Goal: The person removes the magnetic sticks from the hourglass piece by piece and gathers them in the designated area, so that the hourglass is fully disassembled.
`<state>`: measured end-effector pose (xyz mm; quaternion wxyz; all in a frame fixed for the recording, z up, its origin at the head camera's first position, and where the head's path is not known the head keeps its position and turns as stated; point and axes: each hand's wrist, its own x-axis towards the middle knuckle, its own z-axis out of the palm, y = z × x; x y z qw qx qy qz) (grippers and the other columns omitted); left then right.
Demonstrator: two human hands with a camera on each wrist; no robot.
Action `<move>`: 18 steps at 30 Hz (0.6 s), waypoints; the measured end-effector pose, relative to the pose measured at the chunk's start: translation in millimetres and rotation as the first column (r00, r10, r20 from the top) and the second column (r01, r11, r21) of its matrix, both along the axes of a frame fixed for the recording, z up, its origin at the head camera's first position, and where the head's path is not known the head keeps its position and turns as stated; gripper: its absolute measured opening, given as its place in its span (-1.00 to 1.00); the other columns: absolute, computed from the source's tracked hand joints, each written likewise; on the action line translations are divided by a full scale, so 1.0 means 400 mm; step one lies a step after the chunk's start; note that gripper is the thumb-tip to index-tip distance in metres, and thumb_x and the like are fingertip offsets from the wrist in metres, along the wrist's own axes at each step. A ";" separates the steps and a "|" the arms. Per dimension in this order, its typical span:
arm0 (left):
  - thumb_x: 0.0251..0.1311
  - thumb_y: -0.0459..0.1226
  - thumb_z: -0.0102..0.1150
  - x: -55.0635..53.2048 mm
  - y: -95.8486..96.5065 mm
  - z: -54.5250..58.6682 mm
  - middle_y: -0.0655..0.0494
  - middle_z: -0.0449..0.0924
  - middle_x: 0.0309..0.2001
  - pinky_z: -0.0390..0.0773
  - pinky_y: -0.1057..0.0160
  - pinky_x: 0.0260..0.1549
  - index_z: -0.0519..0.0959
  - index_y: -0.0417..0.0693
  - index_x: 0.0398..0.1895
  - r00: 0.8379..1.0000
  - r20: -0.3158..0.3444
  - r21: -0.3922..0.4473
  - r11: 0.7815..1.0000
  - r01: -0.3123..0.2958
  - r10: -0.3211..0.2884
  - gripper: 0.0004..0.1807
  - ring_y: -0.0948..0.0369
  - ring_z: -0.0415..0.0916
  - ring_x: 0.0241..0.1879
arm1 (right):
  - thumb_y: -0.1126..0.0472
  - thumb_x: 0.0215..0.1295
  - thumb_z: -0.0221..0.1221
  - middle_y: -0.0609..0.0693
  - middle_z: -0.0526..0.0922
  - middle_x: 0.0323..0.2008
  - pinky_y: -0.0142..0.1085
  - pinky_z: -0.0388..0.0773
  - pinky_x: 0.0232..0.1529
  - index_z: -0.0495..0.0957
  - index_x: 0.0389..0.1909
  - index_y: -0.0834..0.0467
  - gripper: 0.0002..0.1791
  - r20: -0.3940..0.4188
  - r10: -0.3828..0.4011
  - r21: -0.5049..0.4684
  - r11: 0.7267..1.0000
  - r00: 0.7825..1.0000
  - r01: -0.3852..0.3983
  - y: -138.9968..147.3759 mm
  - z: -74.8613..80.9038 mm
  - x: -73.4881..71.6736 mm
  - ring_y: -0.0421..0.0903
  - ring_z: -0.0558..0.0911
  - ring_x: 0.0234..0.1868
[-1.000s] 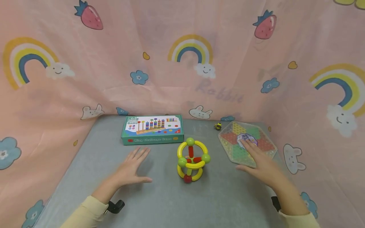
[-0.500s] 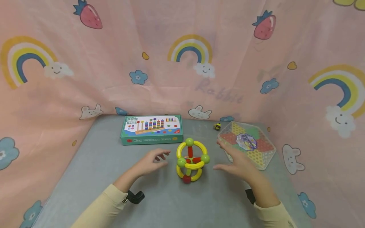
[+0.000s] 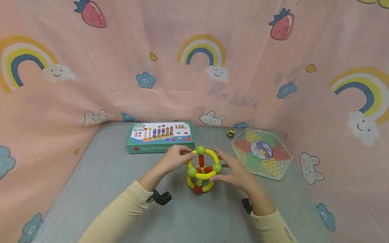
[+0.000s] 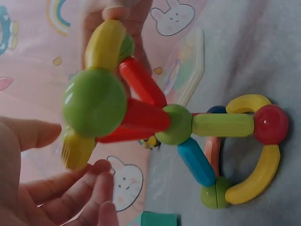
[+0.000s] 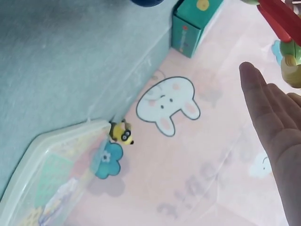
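Note:
A ball-and-stick toy [image 3: 207,176] stands on the grey table, built from green and red balls, red and blue straight sticks and curved yellow pieces. My left hand [image 3: 177,158] has its thumb and curled fingers around a curved yellow piece [image 4: 77,149] at the toy's upper left. On the other side, my right hand [image 3: 238,172] spans the toy's right edge, with the thumb near the front yellow arc. In the right wrist view its fingers [image 5: 265,106] stretch out straight beside the toy. The toy's base, a red ball [image 4: 271,124], meets the tabletop.
Behind the left hand lies a green Ring Challenge Game box [image 3: 159,149]. A hexagonal checkers board [image 3: 275,163] lies at the back right, with a small yellow-and-black figure [image 3: 230,133] by its corner. A pink printed cloth [image 3: 170,101] hangs around the table.
Both hands have come inward to the toy, the left from the open table and the right from over the checkers board. The toy stays in place.

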<state>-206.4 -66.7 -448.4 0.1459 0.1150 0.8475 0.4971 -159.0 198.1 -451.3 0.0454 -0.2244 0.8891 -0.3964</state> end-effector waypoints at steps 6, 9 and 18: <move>0.27 -0.03 0.29 -0.007 0.025 0.007 0.13 0.73 -0.25 0.63 0.23 -0.28 0.72 -0.11 -0.05 0.998 -0.062 -0.035 0.999 -0.025 0.022 -0.62 0.21 0.60 -0.28 | -0.11 -0.02 0.53 0.12 0.27 0.51 -0.02 0.59 0.16 0.13 0.56 0.18 0.18 0.010 0.010 0.031 0.999 1.000 -0.011 -0.008 0.003 0.000 0.12 0.40 0.43; 0.26 -0.09 0.29 -0.011 0.033 0.007 0.12 0.72 -0.32 0.61 0.28 -0.38 0.73 -0.13 -0.14 0.995 -0.101 -0.046 0.998 -0.033 0.028 -0.70 0.22 0.58 -0.36 | -0.11 -0.02 0.53 0.12 0.28 0.51 -0.02 0.59 0.16 0.13 0.56 0.17 0.18 0.017 0.010 0.041 0.999 1.000 -0.011 -0.009 0.004 0.002 0.11 0.42 0.42; 0.21 -0.17 0.29 -0.014 0.048 0.003 0.15 0.70 -0.47 0.55 0.30 -0.56 0.75 -0.10 -0.33 0.980 -0.179 -0.066 0.992 -0.104 0.091 -0.81 0.25 0.54 -0.52 | -0.11 -0.01 0.53 0.12 0.27 0.51 0.00 0.58 0.17 0.13 0.57 0.15 0.18 0.021 0.003 0.050 0.999 1.000 -0.004 -0.013 0.003 0.001 0.12 0.42 0.42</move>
